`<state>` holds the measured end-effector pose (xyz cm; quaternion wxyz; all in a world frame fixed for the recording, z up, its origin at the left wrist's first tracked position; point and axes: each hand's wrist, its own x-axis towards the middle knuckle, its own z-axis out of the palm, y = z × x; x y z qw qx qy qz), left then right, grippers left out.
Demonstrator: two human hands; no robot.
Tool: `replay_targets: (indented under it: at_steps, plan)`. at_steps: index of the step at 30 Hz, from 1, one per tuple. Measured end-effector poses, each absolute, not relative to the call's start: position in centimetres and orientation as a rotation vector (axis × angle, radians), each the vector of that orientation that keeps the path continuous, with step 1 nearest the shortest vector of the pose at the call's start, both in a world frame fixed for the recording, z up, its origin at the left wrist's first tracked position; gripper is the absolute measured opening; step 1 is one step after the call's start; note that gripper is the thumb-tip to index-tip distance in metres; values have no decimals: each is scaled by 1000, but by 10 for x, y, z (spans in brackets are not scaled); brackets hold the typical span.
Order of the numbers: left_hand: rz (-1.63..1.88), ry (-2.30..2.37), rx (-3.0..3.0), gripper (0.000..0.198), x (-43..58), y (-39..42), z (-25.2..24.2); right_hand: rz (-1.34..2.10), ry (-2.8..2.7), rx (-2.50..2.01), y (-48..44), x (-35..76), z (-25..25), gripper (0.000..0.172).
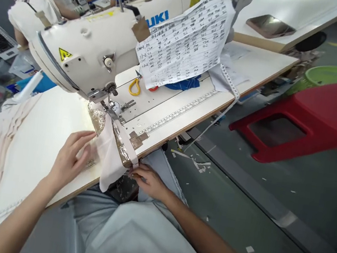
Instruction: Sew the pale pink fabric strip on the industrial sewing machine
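A white sewing machine (pixel 80 56) stands over the table, its presser foot (pixel 113 112) down near a pale fabric piece (pixel 109 155). From the foot, the cloth hangs over the table's front edge. A narrow pale strip (pixel 129 146) runs from the foot towards me. My left hand (pixel 70 158) lies left of the cloth, fingers stretched out and thumb apart, fingertips at the fabric's left side. At the table edge, my right hand (pixel 150 181) has its fingers closed at the strip's lower end. The fingertips are partly hidden there.
Yellow-handled snips (pixel 134 87) lie behind the needle area. A handwritten sheet (pixel 183 44) hangs on the machine. A measuring tape (pixel 230 83) droops over the edge. More pale fabric (pixel 2 139) lies left. A red stool (pixel 312 118) is at right. Two people work beyond.
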<state>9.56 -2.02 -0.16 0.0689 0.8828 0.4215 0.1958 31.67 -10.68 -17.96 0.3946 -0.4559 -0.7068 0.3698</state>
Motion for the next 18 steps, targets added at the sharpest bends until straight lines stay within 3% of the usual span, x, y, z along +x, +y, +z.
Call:
replay_targets:
  at_steps: [3,6,10,16,18]
  plan:
    - [578,1246,2437,32,78,-76,7,1003,-1874,-1126,-130,321,-178,34]
    - [331,1040,2194,36,66,-118,-5,1056,-1921,-1121,-146,325,-173,33]
    - [-50,1092,1907,31,60,-143,-62,1058,-1888,-1185,-146,326,-169,29]
    - [155,1325,2006,42,93,-125,-161,1120,-1784,-1127,-144,314,-173,28]
    - [14,1282,2232,48,116,-116,-181,1172,-1717,-1094,-147,311,-176,28]
